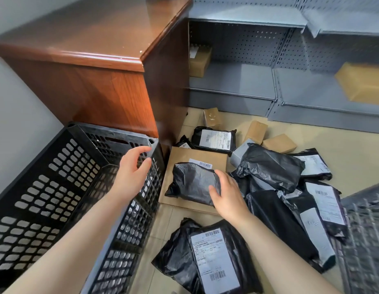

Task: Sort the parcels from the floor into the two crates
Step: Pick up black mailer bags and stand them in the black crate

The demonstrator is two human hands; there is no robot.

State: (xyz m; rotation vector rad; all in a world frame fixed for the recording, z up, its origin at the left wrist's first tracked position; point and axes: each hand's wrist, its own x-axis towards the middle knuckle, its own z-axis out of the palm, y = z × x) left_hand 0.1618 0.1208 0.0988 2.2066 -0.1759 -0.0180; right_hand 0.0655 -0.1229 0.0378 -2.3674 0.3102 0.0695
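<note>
Head view. Right hand [224, 197] lay on the near-right end of a small black bag [192, 183], fingers spread over it and thumb along its near edge; closing on it, not yet lifted as far as could be judged. The bag rested on a flat brown box [205, 155] on the floor [343, 158]. Left hand [132, 168] hung apart and empty above the far right corner of the black crate [57, 187], which looked empty inside. A second crate [364, 230] showed only at the right edge, blurred; contents not legible. Many parcels were unsorted: black bags heaped to the right, a labelled bag [214, 257] nearest, small brown boxes further back.

Step in hand: picking one bag. Next move would call for a firm pinch, a lift clear of the box, then a choice of crate.
</note>
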